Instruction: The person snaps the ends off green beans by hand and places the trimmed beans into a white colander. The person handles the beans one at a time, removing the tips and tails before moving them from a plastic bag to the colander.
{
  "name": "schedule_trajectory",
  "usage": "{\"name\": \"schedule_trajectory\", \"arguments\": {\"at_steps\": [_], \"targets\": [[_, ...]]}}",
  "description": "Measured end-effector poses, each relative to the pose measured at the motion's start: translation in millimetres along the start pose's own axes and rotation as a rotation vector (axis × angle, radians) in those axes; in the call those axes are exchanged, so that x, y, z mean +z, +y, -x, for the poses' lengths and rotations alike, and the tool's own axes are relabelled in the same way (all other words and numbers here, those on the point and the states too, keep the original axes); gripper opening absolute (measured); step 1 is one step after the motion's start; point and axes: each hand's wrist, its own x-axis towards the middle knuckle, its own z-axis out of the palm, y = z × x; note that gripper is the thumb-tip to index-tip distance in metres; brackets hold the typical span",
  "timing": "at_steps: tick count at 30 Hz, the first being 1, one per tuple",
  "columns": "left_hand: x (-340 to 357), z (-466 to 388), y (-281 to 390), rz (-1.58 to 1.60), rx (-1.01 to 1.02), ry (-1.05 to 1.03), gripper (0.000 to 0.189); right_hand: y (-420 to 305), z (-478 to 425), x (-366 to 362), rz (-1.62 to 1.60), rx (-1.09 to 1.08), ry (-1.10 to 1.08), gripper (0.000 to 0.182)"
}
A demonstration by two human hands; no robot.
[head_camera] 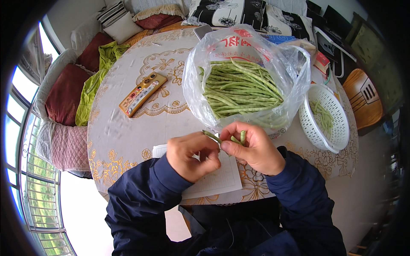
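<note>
My right hand point(251, 148) is closed around several short pieces of green bean point(243, 137), their cut ends sticking up between thumb and fingers. Close beside it, my left hand point(193, 155) has its fingers curled at a longer bean piece point(212, 136) that spans towards the right hand; its exact grip is partly hidden. Both hands are above a lined sheet of paper point(217, 179). Just beyond them, an open clear plastic bag point(195, 96) holds a heap of long green beans point(243, 89). To the right, a white plastic colander point(339, 112) contains broken bean pieces point(321, 116).
A phone in a yellow case point(143, 94) lies left of the bag on the patterned tablecloth point(128, 140). Behind the bag are a grey device point(203, 31) and a red box point(321, 60). A wooden stool point(365, 96) stands beyond the colander, past the table's right edge.
</note>
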Motion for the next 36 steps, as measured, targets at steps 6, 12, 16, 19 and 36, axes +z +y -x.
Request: {"name": "schedule_trajectory", "arguments": {"at_steps": [6, 12, 16, 19, 36], "targets": [[-21.3, -6.5, 1.9, -0.014, -0.022, -0.14, 0.004, -8.2, 1.9, -5.8, -0.193, 0.114, 0.187, 0.017], [-16.8, -6.5, -15.6, -0.385, 0.026, -0.395, 0.012, -5.3, 3.4, -7.9, -0.038, -0.126, 0.24, 0.016], [-16.9, -10.4, -7.9, -0.221, -0.061, -0.202, 0.002, -4.5, 2.5, -9.4, 0.204, -0.277, 0.254, 0.013], [-26.4, -11.6, -1.5, -0.051, -0.171, -0.152, 0.011, -5.4, 3.3, -6.7, 0.288, -0.291, 0.262, 0.011], [-22.9, -9.3, -2.4, 0.122, -0.334, -0.029, 0.013, -1.5, -1.6, -1.3, 0.938, -0.693, 0.355, 0.019]]}}
